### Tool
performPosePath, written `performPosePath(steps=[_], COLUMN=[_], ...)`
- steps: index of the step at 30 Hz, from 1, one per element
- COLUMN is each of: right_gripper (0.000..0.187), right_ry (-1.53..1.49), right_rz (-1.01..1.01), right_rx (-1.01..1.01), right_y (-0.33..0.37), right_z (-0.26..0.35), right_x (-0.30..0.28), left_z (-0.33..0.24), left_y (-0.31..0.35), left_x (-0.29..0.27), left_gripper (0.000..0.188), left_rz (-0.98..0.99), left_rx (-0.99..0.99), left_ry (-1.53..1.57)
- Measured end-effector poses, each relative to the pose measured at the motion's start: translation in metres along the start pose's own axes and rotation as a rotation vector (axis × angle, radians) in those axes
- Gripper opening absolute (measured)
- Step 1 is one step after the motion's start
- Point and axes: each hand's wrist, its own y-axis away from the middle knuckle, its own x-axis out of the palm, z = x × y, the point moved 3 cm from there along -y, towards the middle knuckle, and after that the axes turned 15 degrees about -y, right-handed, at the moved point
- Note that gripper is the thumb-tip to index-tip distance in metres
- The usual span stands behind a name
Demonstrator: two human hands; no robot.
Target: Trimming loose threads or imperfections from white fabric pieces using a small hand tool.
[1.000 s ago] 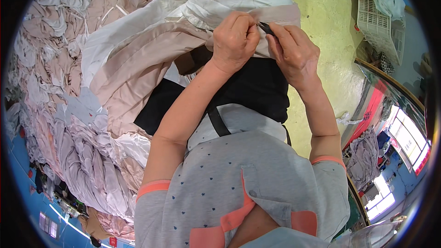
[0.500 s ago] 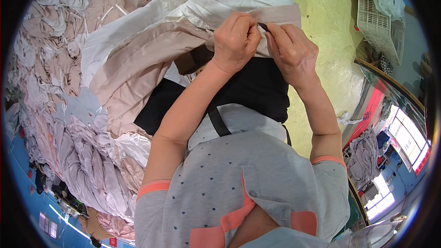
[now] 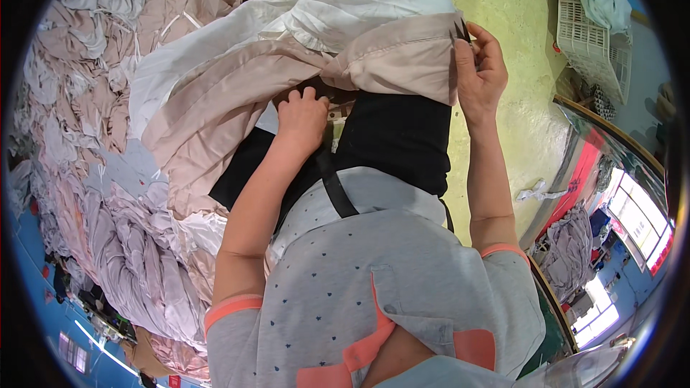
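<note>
A beige and white cloth (image 3: 402, 57) lies in folds across my lap, over black trousers (image 3: 395, 129). My right hand (image 3: 481, 75) is at the cloth's right end, its fingers closed around small dark thread snips (image 3: 461, 29) whose pointed blades show beside the cloth edge. The rest of the snips is hidden by the fingers. My left hand (image 3: 302, 121) is between my knees at the near edge of the cloth, its fingers apart and bent over a dark brown gap. Its fingertips are partly hidden, and nothing shows in its grasp.
Heaps of crumpled beige, white and lilac cloth (image 3: 136, 237) spread along the left. At the upper right a white plastic crate (image 3: 586, 36) stands on the yellowish floor (image 3: 517, 136), pale cloth on top. A mirror (image 3: 611, 194) leans at the right.
My hands have parted: the left moved down and left off the cloth, the right shifted right with the snips. The cloth's beige band now spreads flatter over my lap.
</note>
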Motion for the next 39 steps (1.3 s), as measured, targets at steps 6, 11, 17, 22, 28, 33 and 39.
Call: performPosePath(steps=[6,11,17,22,28,33,39], right_gripper=[0.047,0.025,0.015,0.015,0.019,0.027,0.017], right_ry=[-0.148,-0.381,-0.336,-0.509,-0.554,-0.411,-0.366], right_rz=[0.024,0.066,0.178,0.071,0.014,-0.002,0.056], right_rx=[0.187,0.426,0.201,0.234,0.378,0.131,0.277], right_y=[-0.020,-0.039,-0.046,-0.032,0.020,0.060,0.081], right_z=[-0.017,-0.020,-0.012,-0.001,0.015,0.042,0.041], right_x=[-0.007,-0.010,-0.007,0.019,0.019,0.030,0.034], left_z=[0.002,-0.008,-0.013,-0.016,-0.025,-0.038,-0.050], left_y=[-0.020,-0.068,-0.108,-0.098,-0.071,-0.040,-0.024], left_x=[-0.043,-0.094,-0.103,-0.112,-0.102,-0.102,-0.094], left_gripper=[0.024,0.025,0.026,0.020,0.018,0.013,0.008], left_rz=[-0.327,-0.800,-0.400,0.118,0.124,0.142,-0.029], left_rx=[-0.145,-0.019,0.045,-0.002,-0.144,-0.200,-0.187], left_ry=[0.359,0.699,1.027,1.299,1.865,1.980,2.037])
